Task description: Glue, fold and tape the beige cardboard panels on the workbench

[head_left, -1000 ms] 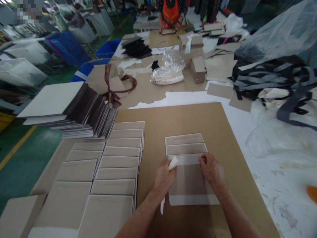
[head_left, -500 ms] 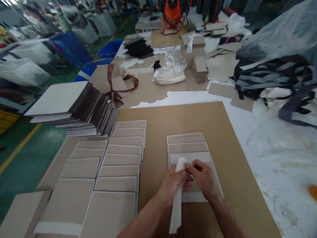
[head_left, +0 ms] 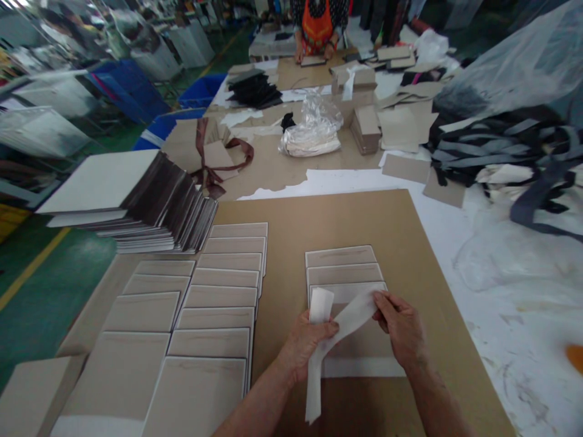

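Observation:
My left hand point(head_left: 301, 345) is closed around a bundle of white strips point(head_left: 321, 303), thumb on top, with their tail hanging down toward me. From under that thumb a single white strip point(head_left: 357, 312) slants up to the right. My right hand point(head_left: 403, 331) pinches its far end between thumb and fingers. Both hands are above a short overlapping row of beige panels point(head_left: 344, 273) with pale edges. The nearest panel has a white band point(head_left: 364, 368) along its lower edge and lies partly behind my hands.
Brown board point(head_left: 291, 243) covers the table under the panels. To the left are two overlapping columns of beige panels point(head_left: 195, 388) and a tall stack of dark-sided boards point(head_left: 104, 176). Farther back lie a clear plastic bag point(head_left: 314, 130) and dark straps point(head_left: 492, 142). A person in an orange apron point(head_left: 317, 27) works opposite.
My right hand has moved right, away from my left, drawing one strip's end out of the bundle. The left hand has shifted slightly left and still grips the strips.

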Available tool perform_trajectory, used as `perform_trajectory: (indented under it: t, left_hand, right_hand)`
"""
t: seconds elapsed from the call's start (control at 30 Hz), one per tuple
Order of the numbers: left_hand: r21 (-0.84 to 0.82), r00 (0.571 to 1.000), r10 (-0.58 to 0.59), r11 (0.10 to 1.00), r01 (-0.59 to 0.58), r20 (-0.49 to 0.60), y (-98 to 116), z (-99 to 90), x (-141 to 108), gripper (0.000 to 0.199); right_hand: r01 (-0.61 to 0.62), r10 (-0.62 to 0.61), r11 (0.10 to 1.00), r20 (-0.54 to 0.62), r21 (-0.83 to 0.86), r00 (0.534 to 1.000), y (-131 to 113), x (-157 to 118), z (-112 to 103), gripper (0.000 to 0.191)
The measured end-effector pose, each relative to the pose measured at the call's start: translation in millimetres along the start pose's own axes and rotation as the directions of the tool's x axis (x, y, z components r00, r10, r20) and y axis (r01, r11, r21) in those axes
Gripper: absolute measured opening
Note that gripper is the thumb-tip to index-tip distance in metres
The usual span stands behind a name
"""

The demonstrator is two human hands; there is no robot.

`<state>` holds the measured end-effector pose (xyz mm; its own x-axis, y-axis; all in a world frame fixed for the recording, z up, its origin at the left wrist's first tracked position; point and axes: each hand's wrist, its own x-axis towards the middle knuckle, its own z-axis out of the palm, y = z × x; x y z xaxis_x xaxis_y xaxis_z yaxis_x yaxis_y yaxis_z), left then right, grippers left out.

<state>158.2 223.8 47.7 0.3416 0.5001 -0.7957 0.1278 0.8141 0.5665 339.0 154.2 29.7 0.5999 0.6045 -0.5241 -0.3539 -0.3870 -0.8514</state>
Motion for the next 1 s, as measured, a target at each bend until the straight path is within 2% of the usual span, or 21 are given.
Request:
perform_trajectory:
  t: [0.07,0.2,0.33,0.57,0.67,0.77,1.0]
  left_hand:
    - [0.032,1.000,-0.013,0.999,0.014,-0.016,0.2,-9.4,0.6,0.041]
    - [0.060,0.999,0.016,0.998,-0.013,-0.048,6.1,-27.7,2.4,0.035]
    - [0.072,0.990,0.102,0.993,-0.095,-0.096,14.7,-37.2,13.4,0.034]
    - [0.157,0.963,0.234,0.965,-0.212,-0.137,33.1,-32.8,51.6,0.036]
    - [0.211,0.945,0.287,0.945,-0.252,-0.155,44.5,-28.2,66.6,0.032]
    - [0.255,0.925,0.331,0.926,-0.279,-0.189,52.8,-24.5,77.3,0.026]
    - [0.331,0.883,0.385,0.898,-0.290,-0.270,47.4,-23.2,91.8,0.029]
  right_hand:
    - [-0.012,0.012,1.000,0.018,0.015,1.000,-3.2,5.9,-9.7,0.044]
    - [-0.039,0.047,0.997,0.128,-0.063,0.991,-8.1,15.9,-27.5,0.042]
    - [0.028,-0.015,0.991,0.102,-0.131,0.995,-5.2,25.7,-33.3,0.036]
    - [0.120,-0.124,0.960,0.002,-0.253,0.992,6.2,60.2,-27.9,0.034]
    - [0.196,-0.235,0.903,-0.057,-0.383,0.970,10.3,77.9,-24.6,0.035]
    - [0.239,-0.304,0.868,-0.085,-0.436,0.949,13.0,92.9,-21.0,0.034]
    - [0.276,-0.364,0.825,-0.091,-0.494,0.927,19.8,109.3,-21.0,0.030]
